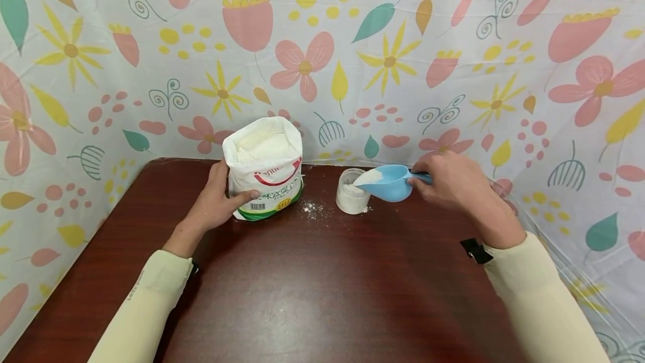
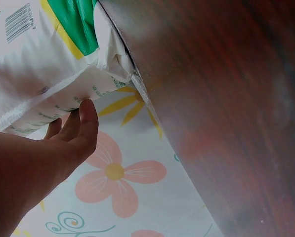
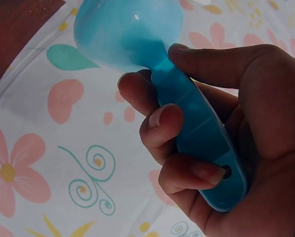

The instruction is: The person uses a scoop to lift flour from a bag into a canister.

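Note:
In the head view a white flour bag (image 1: 267,170) stands at the back of the table, its top open and white powder inside. My left hand (image 1: 216,200) grips its left side, thumb across the front; the left wrist view shows the fingers (image 2: 88,123) against the side of the bag (image 2: 33,64). A clear round jar (image 1: 351,200), part filled with white powder, stands right of the bag. My right hand (image 1: 448,178) holds a light blue scoop (image 1: 390,186) by its handle, its tip tilted over the jar's mouth with powder on it. Curled fingers wrap the handle (image 3: 196,123) in the right wrist view.
Spilled powder (image 1: 312,209) lies on the dark red-brown table (image 1: 322,284) between bag and jar, with a little beside the jar. A flower-patterned white curtain (image 1: 312,66) hangs behind and along both sides of the table.

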`<act>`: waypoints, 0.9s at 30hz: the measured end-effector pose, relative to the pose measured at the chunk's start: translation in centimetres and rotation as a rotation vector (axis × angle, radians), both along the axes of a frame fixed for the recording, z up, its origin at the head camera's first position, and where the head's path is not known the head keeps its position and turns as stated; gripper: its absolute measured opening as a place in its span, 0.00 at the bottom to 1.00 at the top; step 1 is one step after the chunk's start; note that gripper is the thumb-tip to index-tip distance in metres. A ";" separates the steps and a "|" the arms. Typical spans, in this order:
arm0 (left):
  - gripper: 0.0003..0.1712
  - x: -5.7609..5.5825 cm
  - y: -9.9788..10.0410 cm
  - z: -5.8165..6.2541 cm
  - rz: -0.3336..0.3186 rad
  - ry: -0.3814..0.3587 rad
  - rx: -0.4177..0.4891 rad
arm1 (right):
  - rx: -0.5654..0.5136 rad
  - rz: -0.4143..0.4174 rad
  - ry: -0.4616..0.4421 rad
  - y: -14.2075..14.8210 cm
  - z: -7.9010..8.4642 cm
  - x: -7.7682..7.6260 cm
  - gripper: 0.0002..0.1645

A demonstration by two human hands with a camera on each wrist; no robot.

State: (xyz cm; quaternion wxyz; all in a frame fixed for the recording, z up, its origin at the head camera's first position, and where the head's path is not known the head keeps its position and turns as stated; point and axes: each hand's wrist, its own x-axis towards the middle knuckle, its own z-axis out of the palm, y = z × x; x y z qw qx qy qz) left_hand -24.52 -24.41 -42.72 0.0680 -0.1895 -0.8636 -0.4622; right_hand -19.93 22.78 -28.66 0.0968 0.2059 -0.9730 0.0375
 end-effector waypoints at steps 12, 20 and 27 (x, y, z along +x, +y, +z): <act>0.62 -0.1 0.1 0.2 -0.007 -0.003 0.021 | 0.077 0.032 -0.023 -1.3 1.1 -1.0 0.06; 0.62 0.0 0.1 0.2 -0.004 -0.017 0.017 | 0.152 0.021 -0.070 -2.3 2.0 -1.6 0.04; 0.63 0.1 0.2 0.3 -0.004 -0.017 0.015 | 0.199 0.039 -0.091 -3.0 2.7 -2.2 0.09</act>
